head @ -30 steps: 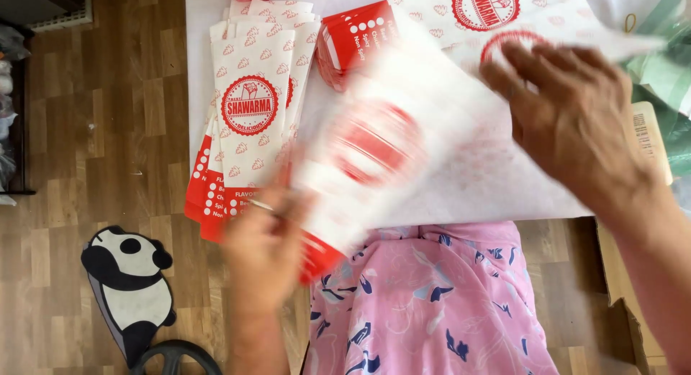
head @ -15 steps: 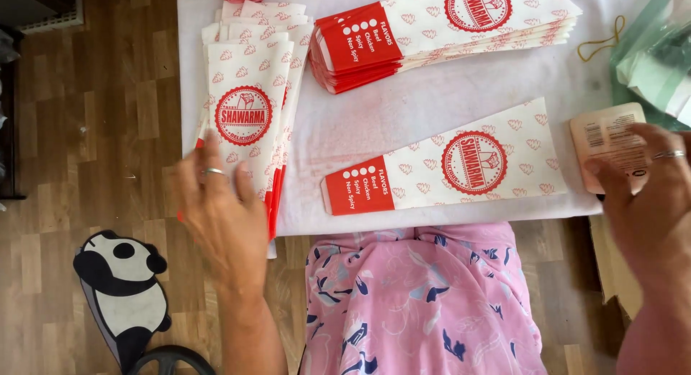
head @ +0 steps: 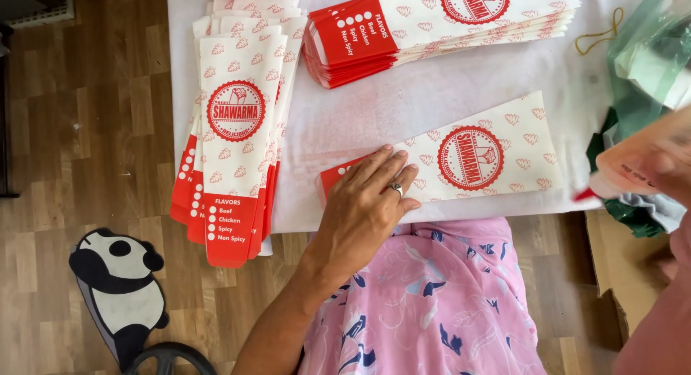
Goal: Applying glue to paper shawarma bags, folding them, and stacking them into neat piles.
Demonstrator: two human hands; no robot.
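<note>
Stacks of red-and-white paper sleeves [head: 241, 130] lay well to the left of the left hand [head: 367, 202]. That hand rested flat, fingers spread, on the red end of a single paper sleeve [head: 468, 159] on the white table [head: 432, 94]. Beyond it lay another stack [head: 439, 26]. The right hand [head: 666, 177], blurred at the edge, was behind an orange packet [head: 640, 155]; its grip could not be told.

Wood-plank floor [head: 86, 130] – a panda-shaped mat [head: 119, 288] – white table [head: 432, 101], daylit.
</note>
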